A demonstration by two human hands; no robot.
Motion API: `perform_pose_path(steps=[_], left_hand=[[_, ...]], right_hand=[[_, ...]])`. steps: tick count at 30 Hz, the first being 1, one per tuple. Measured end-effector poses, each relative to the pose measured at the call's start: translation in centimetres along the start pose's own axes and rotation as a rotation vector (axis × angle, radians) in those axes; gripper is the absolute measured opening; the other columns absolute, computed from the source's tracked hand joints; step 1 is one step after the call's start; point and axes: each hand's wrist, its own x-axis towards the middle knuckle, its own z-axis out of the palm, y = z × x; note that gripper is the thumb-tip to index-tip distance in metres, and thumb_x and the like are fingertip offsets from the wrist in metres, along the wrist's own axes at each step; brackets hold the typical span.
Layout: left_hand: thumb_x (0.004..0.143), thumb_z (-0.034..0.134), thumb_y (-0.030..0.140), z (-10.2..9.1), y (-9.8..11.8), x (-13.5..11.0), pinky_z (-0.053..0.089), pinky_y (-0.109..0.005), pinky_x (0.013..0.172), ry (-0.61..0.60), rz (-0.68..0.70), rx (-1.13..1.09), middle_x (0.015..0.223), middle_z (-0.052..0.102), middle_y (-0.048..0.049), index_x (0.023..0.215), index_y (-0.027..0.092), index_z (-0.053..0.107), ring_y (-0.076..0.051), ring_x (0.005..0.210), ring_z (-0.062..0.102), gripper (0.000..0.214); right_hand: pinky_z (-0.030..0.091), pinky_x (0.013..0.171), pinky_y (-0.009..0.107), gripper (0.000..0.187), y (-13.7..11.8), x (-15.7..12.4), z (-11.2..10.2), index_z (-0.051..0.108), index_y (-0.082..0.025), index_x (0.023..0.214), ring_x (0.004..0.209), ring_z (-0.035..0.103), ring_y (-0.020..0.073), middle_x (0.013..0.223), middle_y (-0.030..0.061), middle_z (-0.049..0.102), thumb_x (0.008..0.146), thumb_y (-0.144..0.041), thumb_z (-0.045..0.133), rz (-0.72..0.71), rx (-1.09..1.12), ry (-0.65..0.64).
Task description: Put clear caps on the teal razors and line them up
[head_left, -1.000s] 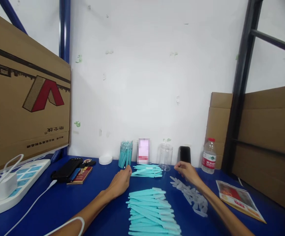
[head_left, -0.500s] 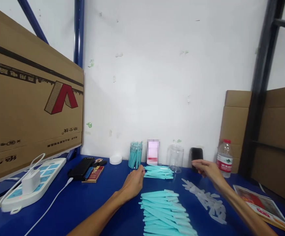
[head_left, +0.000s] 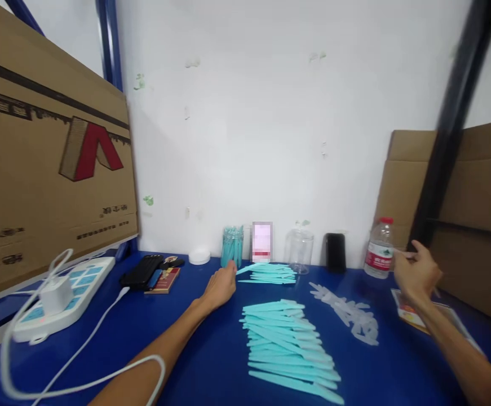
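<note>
My left hand [head_left: 220, 286] rests on the blue table [head_left: 177, 338] with curled fingers, its tips touching a small far pile of teal sticks [head_left: 268, 273] beside a jar of teal sticks [head_left: 232, 247]. My right hand [head_left: 416, 273] hovers at the right, next to a water bottle [head_left: 379, 248], with a thin clear piece pinched in its fingertips. Between my arms lie a big pile of teal sticks [head_left: 287, 347] and a row of clear caps [head_left: 349, 313].
An empty clear jar [head_left: 299, 251], a dark phone [head_left: 335, 252] and a white lid [head_left: 199, 256] stand by the wall. A power strip [head_left: 54, 299] with cable, a black case [head_left: 140, 272], cardboard boxes [head_left: 46, 158] on both sides and a printed leaflet [head_left: 414, 316] surround the work area.
My right hand swung from the clear caps out to the right, up beside the water bottle. The left hand stayed by the far teal pile. The view shifted.
</note>
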Motion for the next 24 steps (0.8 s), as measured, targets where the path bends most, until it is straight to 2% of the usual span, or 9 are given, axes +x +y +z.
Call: perform_pose_path(steps=[2, 4, 6, 9, 14, 20, 23, 24], left_hand=[[0.093, 0.059, 0.034, 0.0, -0.3, 0.1, 0.055, -0.041, 0.084, 0.0, -0.037, -0.01, 0.119, 0.061, -0.0078, 0.121, 0.017, 0.056, -0.021, 0.1, 0.063, 0.033], [0.093, 0.059, 0.034, 0.2, -0.3, 0.1, 0.055, -0.041, 0.084, 0.0, -0.057, -0.039, 0.119, 0.061, -0.0078, 0.121, 0.016, 0.057, -0.021, 0.099, 0.064, 0.032], [0.094, 0.058, 0.034, 0.3, 0.2, 0.2, 0.055, -0.041, 0.083, -0.001, -0.053, -0.091, 0.118, 0.062, -0.0078, 0.12, 0.016, 0.057, -0.02, 0.098, 0.064, 0.032], [0.094, 0.058, 0.034, 0.4, 0.7, 0.6, 0.055, -0.04, 0.082, -0.014, -0.033, -0.184, 0.117, 0.062, -0.0075, 0.12, 0.016, 0.057, -0.02, 0.097, 0.064, 0.032], [0.094, 0.058, 0.034, 0.9, 0.2, 1.4, 0.056, -0.04, 0.081, -0.074, -0.067, -0.277, 0.115, 0.063, -0.0072, 0.118, 0.016, 0.058, -0.019, 0.095, 0.064, 0.031], [0.093, 0.059, 0.034, 1.9, -0.8, 1.9, 0.055, -0.041, 0.084, -0.113, -0.152, -0.289, 0.119, 0.061, -0.0076, 0.12, 0.016, 0.057, -0.021, 0.099, 0.063, 0.032], [0.094, 0.058, 0.034, 1.9, -0.7, 2.2, 0.055, -0.04, 0.082, -0.141, -0.164, -0.297, 0.117, 0.062, -0.0074, 0.119, 0.016, 0.057, -0.02, 0.097, 0.064, 0.031], [0.094, 0.058, 0.034, 1.9, -0.6, 2.3, 0.056, -0.04, 0.081, -0.151, -0.163, -0.298, 0.115, 0.063, -0.0071, 0.118, 0.016, 0.058, -0.02, 0.096, 0.064, 0.031]], right_hand=[[0.044, 0.078, 0.045, 0.067, -1.6, -1.2, 1.0, 0.035, -0.01, 0.148, 0.091, 0.064, 0.0358, 0.098, 0.0197, 0.069, 0.088, -0.039, 0.046, -0.04, -0.016, -0.028], [0.044, 0.071, 0.04, 0.07, -3.3, -2.4, 1.8, 0.032, -0.016, 0.15, 0.082, 0.065, 0.0323, 0.092, 0.0136, 0.071, 0.087, -0.04, 0.05, -0.12, -0.006, -0.074], [0.044, 0.067, 0.037, 0.071, -4.5, -3.3, 2.2, 0.03, -0.015, 0.15, 0.075, 0.064, 0.0286, 0.09, 0.0113, 0.07, 0.086, -0.038, 0.05, -0.185, 0.063, -0.109], [0.045, 0.068, 0.034, 0.07, -4.9, -3.7, 2.5, 0.027, -0.01, 0.151, 0.073, 0.064, 0.0256, 0.09, 0.01, 0.07, 0.088, -0.035, 0.045, -0.235, 0.081, -0.172], [0.047, 0.066, 0.035, 0.067, -4.3, -3.6, 2.2, 0.026, -0.011, 0.151, 0.075, 0.065, 0.0274, 0.096, 0.0124, 0.071, 0.091, -0.034, 0.042, -0.209, -0.065, -0.161], [0.051, 0.068, 0.036, 0.066, -7.0, -6.0, 2.4, 0.016, -0.013, 0.154, 0.077, 0.068, 0.0286, 0.102, 0.0131, 0.072, 0.093, -0.027, 0.038, -0.371, -0.031, -0.302], [0.052, 0.072, 0.037, 0.067, -8.9, -7.3, 2.3, 0.011, -0.012, 0.155, 0.083, 0.069, 0.0291, 0.116, 0.0164, 0.068, 0.094, -0.024, 0.036, -0.491, 0.0, -0.336], [0.052, 0.072, 0.037, 0.067, -9.5, -7.6, 2.2, 0.01, -0.012, 0.155, 0.082, 0.069, 0.0291, 0.115, 0.0166, 0.068, 0.095, -0.024, 0.035, -0.534, 0.011, -0.35]])
